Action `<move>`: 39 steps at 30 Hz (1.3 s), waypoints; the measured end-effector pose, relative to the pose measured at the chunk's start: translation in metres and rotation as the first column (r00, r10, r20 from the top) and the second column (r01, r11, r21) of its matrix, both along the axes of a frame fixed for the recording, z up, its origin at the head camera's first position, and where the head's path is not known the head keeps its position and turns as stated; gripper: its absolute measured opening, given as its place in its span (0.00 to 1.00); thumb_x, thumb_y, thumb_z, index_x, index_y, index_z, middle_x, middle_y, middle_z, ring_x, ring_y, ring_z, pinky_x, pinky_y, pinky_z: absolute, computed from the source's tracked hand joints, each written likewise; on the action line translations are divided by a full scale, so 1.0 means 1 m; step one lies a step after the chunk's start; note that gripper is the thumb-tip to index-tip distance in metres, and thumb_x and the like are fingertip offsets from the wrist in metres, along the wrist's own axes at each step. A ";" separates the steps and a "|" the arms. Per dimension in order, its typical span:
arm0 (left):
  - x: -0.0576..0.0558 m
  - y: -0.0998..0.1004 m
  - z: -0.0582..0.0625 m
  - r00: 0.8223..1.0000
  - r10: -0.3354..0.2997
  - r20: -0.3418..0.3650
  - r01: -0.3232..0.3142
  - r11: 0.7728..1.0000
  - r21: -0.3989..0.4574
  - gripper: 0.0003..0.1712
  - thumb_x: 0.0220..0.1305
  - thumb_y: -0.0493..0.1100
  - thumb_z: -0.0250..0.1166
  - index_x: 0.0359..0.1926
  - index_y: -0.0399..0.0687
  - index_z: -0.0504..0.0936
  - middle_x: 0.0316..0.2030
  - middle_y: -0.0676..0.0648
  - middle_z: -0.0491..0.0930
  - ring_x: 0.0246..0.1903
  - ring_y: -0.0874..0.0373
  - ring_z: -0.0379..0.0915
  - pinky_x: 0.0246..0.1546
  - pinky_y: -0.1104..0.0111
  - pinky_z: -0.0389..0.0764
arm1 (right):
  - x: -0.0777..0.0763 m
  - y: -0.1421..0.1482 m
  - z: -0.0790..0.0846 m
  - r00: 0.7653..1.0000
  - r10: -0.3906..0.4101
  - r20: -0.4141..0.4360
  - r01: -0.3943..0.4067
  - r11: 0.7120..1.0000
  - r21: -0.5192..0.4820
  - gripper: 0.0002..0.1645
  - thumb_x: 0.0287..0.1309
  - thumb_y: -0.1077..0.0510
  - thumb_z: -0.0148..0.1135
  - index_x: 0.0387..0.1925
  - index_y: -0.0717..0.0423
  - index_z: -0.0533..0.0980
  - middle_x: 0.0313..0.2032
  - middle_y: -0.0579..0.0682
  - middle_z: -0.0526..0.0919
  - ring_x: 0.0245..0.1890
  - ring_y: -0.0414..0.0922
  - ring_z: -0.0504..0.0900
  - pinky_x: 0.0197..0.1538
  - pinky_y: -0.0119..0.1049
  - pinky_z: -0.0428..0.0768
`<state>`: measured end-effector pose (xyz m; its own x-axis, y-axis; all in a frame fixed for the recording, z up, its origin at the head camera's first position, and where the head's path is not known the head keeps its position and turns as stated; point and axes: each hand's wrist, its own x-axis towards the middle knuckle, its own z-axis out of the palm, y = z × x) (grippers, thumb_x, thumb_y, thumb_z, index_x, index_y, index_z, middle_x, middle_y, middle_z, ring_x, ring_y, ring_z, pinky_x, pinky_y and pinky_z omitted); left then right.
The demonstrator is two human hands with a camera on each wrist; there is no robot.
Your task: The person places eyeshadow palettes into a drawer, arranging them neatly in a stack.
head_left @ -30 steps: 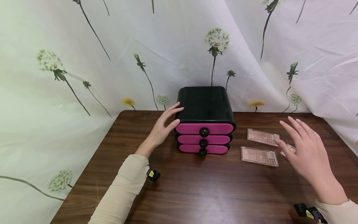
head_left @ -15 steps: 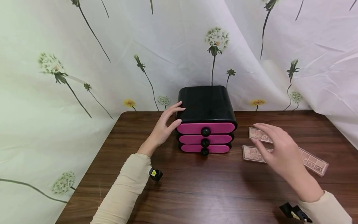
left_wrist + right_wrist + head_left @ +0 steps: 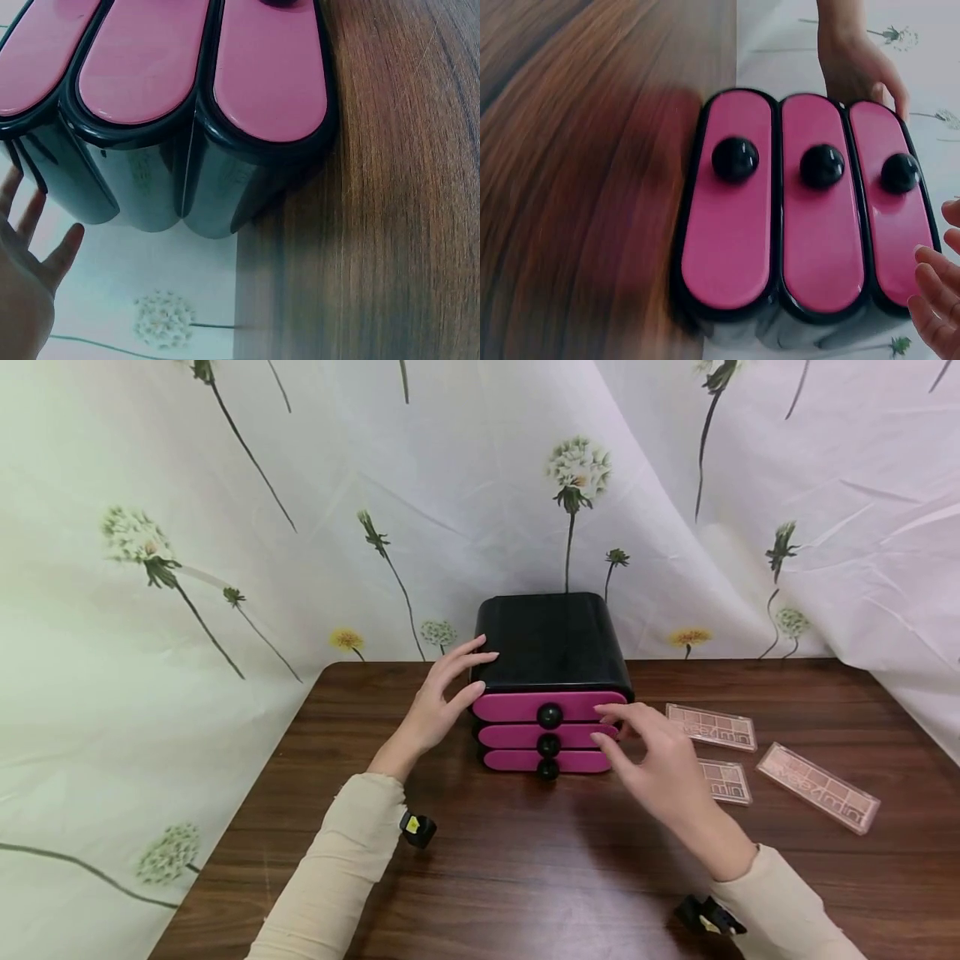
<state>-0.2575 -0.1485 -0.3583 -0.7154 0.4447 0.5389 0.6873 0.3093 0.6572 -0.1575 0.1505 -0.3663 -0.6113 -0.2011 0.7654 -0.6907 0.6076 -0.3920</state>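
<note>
A small black drawer box (image 3: 551,639) with three pink drawer fronts stands at the table's back, each front bearing a round black knob (image 3: 550,716). All three drawers are closed. My left hand (image 3: 438,702) rests on the box's upper left edge, fingers on its top and thumb near the front corner. In front of the box's right side hovers my right hand (image 3: 663,768), its fingers loosely bent near the top drawer front (image 3: 889,225) and holding nothing. On the right lie three clear-lidded makeup palettes: one at the back (image 3: 712,727), one partly behind my right hand (image 3: 726,782), one slanted (image 3: 817,787).
The brown wooden table (image 3: 487,877) has a white cloth (image 3: 450,485) with dandelion prints hanging behind it and on the left. A small black camera is strapped at each wrist, one on the left sleeve (image 3: 417,829) and one on the right (image 3: 708,916).
My right hand has moved left from above the palettes to the front of the drawer box, uncovering the slanted palette. My left hand has stayed on the box.
</note>
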 end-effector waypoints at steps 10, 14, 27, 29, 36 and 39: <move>0.001 0.005 -0.011 0.999 -0.007 0.044 0.002 0.994 0.113 0.26 0.70 0.49 0.52 0.66 0.46 0.75 0.74 0.53 0.58 0.71 0.58 0.49 0.61 0.50 0.61 | -0.003 -0.031 -0.007 0.971 0.077 0.227 -0.035 0.982 -0.184 0.21 0.53 0.64 0.73 0.50 0.54 0.80 0.38 0.44 0.86 0.33 0.37 0.81 0.38 0.31 0.81; 0.002 0.006 -0.011 0.998 -0.004 0.059 -0.003 0.992 0.125 0.26 0.69 0.42 0.51 0.66 0.42 0.74 0.74 0.48 0.57 0.72 0.53 0.48 0.62 0.48 0.59 | -0.005 -0.038 -0.009 0.959 0.100 0.267 -0.038 0.973 -0.227 0.20 0.55 0.64 0.72 0.51 0.54 0.80 0.37 0.45 0.86 0.32 0.38 0.81 0.37 0.32 0.81; 0.030 0.015 0.018 0.995 0.007 0.104 -0.022 0.989 0.145 0.25 0.69 0.38 0.50 0.64 0.32 0.73 0.73 0.36 0.58 0.72 0.46 0.48 0.63 0.49 0.59 | -0.013 -0.052 -0.008 0.942 0.124 0.311 -0.022 0.949 -0.313 0.19 0.54 0.64 0.72 0.49 0.55 0.80 0.33 0.47 0.85 0.32 0.39 0.82 0.36 0.30 0.80; 0.029 0.016 0.018 0.995 0.004 0.102 -0.019 0.988 0.152 0.25 0.69 0.37 0.50 0.64 0.32 0.73 0.73 0.36 0.58 0.72 0.45 0.48 0.63 0.48 0.59 | -0.013 -0.052 -0.009 0.945 0.122 0.302 -0.021 0.949 -0.316 0.19 0.54 0.64 0.73 0.48 0.56 0.80 0.32 0.47 0.85 0.31 0.39 0.82 0.35 0.29 0.79; 0.027 0.017 0.018 0.994 -0.005 0.110 -0.014 0.986 0.167 0.26 0.68 0.37 0.49 0.64 0.31 0.72 0.73 0.37 0.58 0.71 0.46 0.48 0.62 0.50 0.59 | -0.011 -0.051 -0.010 0.949 0.124 0.291 -0.025 0.947 -0.321 0.20 0.53 0.65 0.73 0.48 0.56 0.80 0.31 0.47 0.83 0.31 0.39 0.81 0.36 0.26 0.79; 0.026 0.017 0.018 0.993 -0.010 0.115 -0.011 0.985 0.173 0.26 0.68 0.37 0.49 0.64 0.31 0.72 0.73 0.37 0.57 0.71 0.46 0.49 0.62 0.51 0.60 | -0.010 -0.051 -0.010 0.947 0.128 0.294 -0.029 0.947 -0.318 0.20 0.53 0.65 0.73 0.48 0.55 0.80 0.31 0.47 0.83 0.30 0.39 0.81 0.36 0.26 0.80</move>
<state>-0.2312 -0.1313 -0.3406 -0.7773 0.3514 0.5218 0.6039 0.1842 0.7755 -0.1672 0.0994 -0.3759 -0.8176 -0.0447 0.5741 -0.5469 0.3723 -0.7499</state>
